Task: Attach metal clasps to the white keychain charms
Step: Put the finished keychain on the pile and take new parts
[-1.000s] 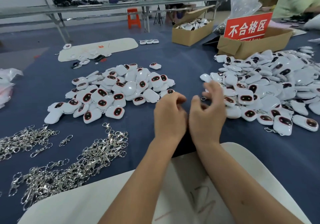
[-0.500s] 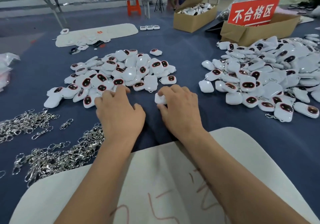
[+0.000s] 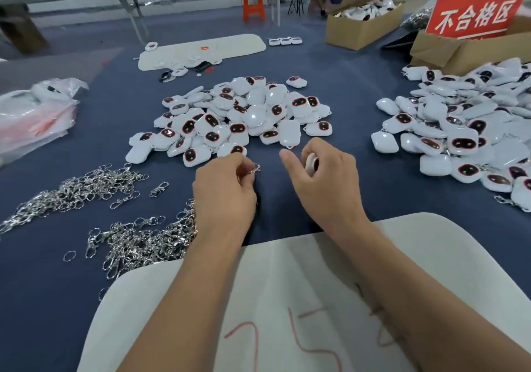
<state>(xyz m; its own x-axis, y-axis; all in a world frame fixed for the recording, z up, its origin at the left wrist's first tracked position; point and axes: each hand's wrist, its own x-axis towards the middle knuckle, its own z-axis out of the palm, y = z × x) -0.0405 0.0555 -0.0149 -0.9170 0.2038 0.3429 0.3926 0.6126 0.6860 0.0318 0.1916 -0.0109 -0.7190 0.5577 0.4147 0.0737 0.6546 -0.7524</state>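
Note:
My left hand (image 3: 227,196) pinches a silver metal clasp (image 3: 253,170) whose tip sticks out past the fingers. My right hand (image 3: 324,182) holds a white keychain charm (image 3: 311,164) edge-on between thumb and fingers, index finger stretched toward the left hand. The two hands are a short gap apart over the blue cloth. A heap of white charms with dark red-rimmed faces (image 3: 241,118) lies just beyond the hands. A second, larger pile of charms (image 3: 465,130) spreads at the right. Loose metal clasps (image 3: 135,239) lie in piles at the left.
A white board with red marks (image 3: 287,314) lies under my forearms. A plastic bag (image 3: 34,118) sits far left. Cardboard boxes (image 3: 365,26) and a red sign (image 3: 474,15) stand at the back right. Another white board (image 3: 201,51) lies at the back.
Both hands lifted off the cloth. The left hand has taken up a clasp and the right hand now holds the charm it was touching, turned on edge.

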